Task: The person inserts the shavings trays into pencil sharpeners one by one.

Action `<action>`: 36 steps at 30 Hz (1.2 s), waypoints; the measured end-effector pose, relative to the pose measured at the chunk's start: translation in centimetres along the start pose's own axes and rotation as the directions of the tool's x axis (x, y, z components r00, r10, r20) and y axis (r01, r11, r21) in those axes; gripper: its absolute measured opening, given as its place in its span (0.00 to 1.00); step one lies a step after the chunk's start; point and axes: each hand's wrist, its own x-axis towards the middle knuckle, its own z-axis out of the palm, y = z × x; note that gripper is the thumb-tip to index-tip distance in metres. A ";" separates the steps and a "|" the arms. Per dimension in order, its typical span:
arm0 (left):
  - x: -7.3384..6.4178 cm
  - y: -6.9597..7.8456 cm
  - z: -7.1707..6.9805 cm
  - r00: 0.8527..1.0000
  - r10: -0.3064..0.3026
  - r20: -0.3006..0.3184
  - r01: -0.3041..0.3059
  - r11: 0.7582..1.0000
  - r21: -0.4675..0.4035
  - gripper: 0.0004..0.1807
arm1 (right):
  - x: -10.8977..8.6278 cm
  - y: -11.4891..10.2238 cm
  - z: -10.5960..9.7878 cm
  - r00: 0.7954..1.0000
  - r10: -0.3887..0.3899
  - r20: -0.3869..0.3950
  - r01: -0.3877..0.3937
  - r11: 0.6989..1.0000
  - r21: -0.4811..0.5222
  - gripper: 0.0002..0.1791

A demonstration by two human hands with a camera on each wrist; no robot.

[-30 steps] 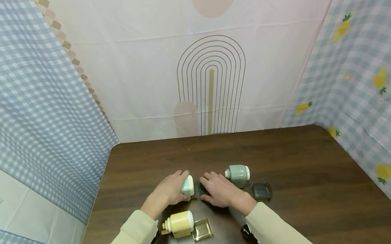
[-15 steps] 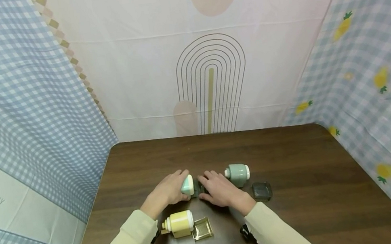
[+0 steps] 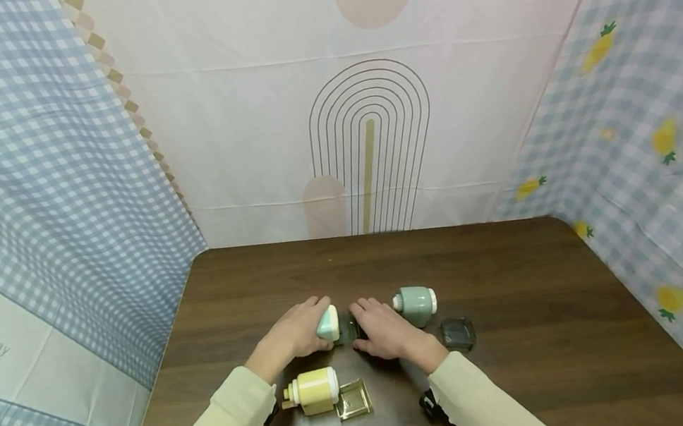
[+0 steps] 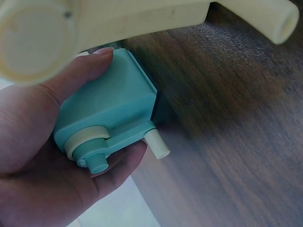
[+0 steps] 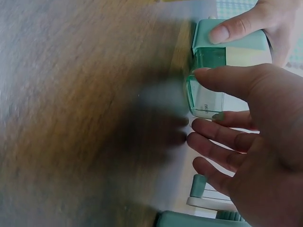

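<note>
My left hand grips a mint-green crank pencil sharpener that lies on its side, thumb on one face and fingers beneath. Its crank handle points toward the left wrist camera. At the sharpener's other end, my right hand pinches a clear green shavings drawer between thumb and fingers. The drawer sits against the sharpener's open end, partly outside the body; how deep it goes is hard to tell. The remaining right fingers are spread below it.
Nearest me lie a yellow pencil sharpener and its loose clear yellow drawer. A grey-green sharpener lies just beyond the right hand, with a dark clear drawer to its right. All are on the brown wooden table.
The right hand has moved slightly left, then back right, and more of the drawer shows between the hands. The left hand and the other sharpeners stay in place.
</note>
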 end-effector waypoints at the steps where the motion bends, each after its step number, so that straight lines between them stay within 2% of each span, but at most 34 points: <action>1: 0.0 0.0 0.0 1.000 -0.001 0.001 0.001 1.000 0.004 0.41 | 0.0 0.0 0.0 1.000 0.001 0.000 -0.001 1.000 0.010 0.34; 7: 0.0 0.1 0.0 1.000 0.004 -0.005 -0.004 1.000 0.023 0.37 | 0.1 0.0 0.3 1.000 -0.003 -0.016 0.003 0.999 0.034 0.33; 14: 0.0 -0.2 0.2 1.000 0.015 -0.019 -0.014 0.999 0.033 0.38 | 0.3 -0.1 0.5 1.000 -0.005 -0.018 0.006 0.998 0.060 0.33; 30: 0.3 -0.3 0.4 1.000 0.025 -0.008 -0.025 0.998 0.053 0.39 | 0.8 -0.2 0.9 1.000 0.016 -0.012 -0.015 0.992 0.126 0.36; 36: 0.2 -0.3 0.2 0.999 0.041 -0.021 -0.040 0.997 0.065 0.37 | 0.9 -0.3 1.0 1.000 0.005 -0.025 -0.002 0.991 0.131 0.35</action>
